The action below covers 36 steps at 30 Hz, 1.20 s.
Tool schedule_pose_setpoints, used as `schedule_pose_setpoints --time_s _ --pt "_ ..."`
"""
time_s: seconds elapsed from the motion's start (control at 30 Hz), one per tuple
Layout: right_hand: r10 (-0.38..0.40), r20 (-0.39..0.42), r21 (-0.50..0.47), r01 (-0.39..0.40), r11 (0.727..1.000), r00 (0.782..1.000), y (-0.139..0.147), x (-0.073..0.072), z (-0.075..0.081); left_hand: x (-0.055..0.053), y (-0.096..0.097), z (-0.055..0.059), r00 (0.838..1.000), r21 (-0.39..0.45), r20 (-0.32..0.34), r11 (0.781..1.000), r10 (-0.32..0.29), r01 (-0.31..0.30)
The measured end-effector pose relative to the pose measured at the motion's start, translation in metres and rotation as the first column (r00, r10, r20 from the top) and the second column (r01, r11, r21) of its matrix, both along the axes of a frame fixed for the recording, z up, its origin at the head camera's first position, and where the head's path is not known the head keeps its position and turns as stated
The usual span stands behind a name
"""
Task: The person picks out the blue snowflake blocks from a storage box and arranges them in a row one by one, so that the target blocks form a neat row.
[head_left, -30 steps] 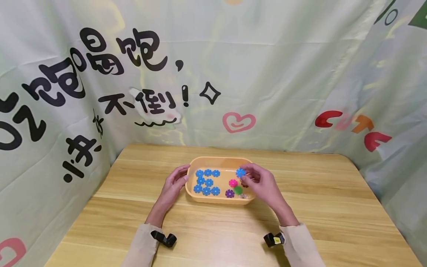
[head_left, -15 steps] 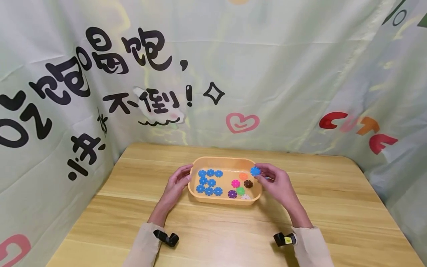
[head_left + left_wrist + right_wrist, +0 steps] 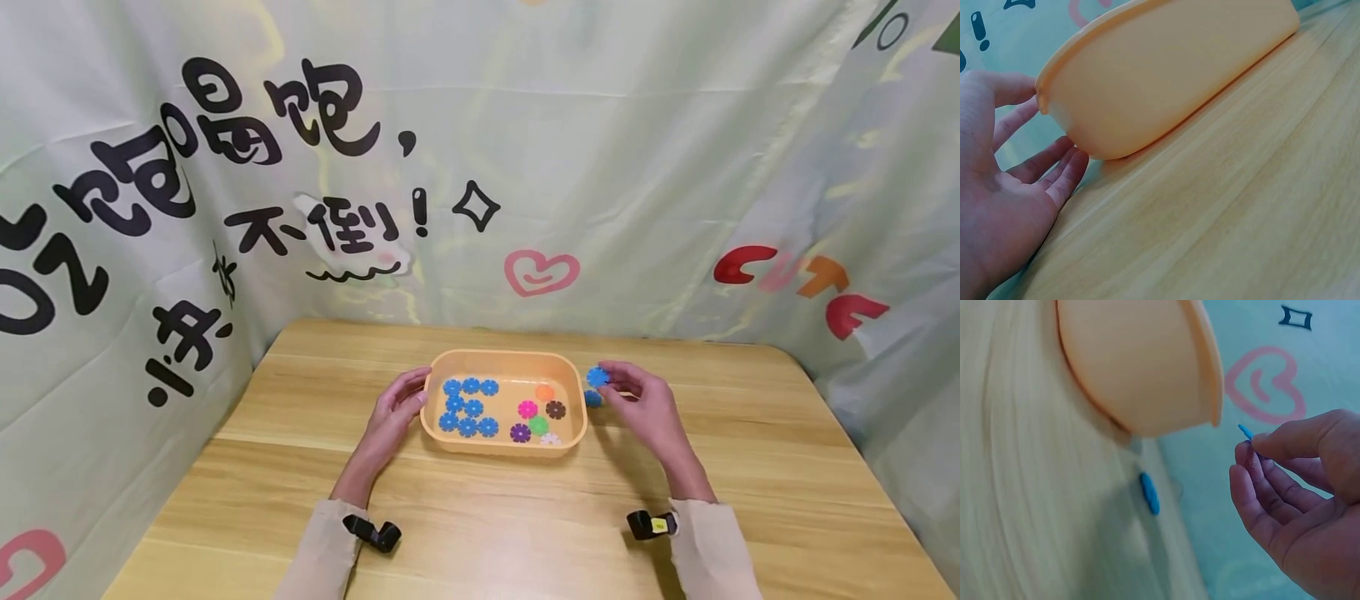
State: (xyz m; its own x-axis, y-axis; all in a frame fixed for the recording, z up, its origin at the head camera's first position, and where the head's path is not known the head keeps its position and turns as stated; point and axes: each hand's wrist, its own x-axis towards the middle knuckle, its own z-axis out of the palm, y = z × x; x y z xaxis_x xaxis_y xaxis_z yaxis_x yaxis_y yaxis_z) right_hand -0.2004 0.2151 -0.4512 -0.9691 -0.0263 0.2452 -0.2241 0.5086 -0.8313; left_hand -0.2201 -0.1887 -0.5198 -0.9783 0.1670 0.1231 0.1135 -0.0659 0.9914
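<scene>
An orange plastic tray stands on the table with small notched snowflake discs in it. Several blue discs lie grouped at its left. At its right are single pink, orange, brown, green, purple and pale discs. My left hand holds the tray's left end, its fingertips against the wall and rim. Just beyond the right end, my right hand pinches a blue snowflake disc between thumb and fingers, raised above the table. A second blue disc lies on the table beside the tray.
The wooden table has rounded far corners. A pale printed curtain hangs behind it and along both sides. Each wrist carries a small black camera, such as the left one.
My right hand has carried the blue disc from above the tray's right part out past its right end. The left hand stays on the tray. The second blue disc on the table now shows clearly.
</scene>
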Motion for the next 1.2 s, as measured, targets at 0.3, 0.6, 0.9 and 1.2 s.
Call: schedule_pose_setpoints --time_s 0.3,0.6,0.9,1.2 --pt "-0.061 0.008 0.025 0.061 0.998 0.998 0.018 -0.004 -0.014 -0.001 0.000 -0.003 1.000 0.004 0.005 1.000 -0.007 0.007" --pt "-0.092 0.073 0.098 0.084 0.992 0.993 0.030 -0.007 -0.026 0.002 -0.001 0.002 1.000 0.002 0.022 1.000 -0.002 0.002" --pt "-0.094 0.137 0.145 0.074 0.987 0.986 0.033 -0.012 -0.033 0.000 -0.001 0.001 1.000 -0.011 0.012 1.000 -0.004 0.004" --pt "-0.083 0.149 0.160 0.059 0.985 0.985 0.034 -0.015 -0.038 -0.001 0.000 0.002 1.000 0.005 0.017 1.000 -0.010 0.010"
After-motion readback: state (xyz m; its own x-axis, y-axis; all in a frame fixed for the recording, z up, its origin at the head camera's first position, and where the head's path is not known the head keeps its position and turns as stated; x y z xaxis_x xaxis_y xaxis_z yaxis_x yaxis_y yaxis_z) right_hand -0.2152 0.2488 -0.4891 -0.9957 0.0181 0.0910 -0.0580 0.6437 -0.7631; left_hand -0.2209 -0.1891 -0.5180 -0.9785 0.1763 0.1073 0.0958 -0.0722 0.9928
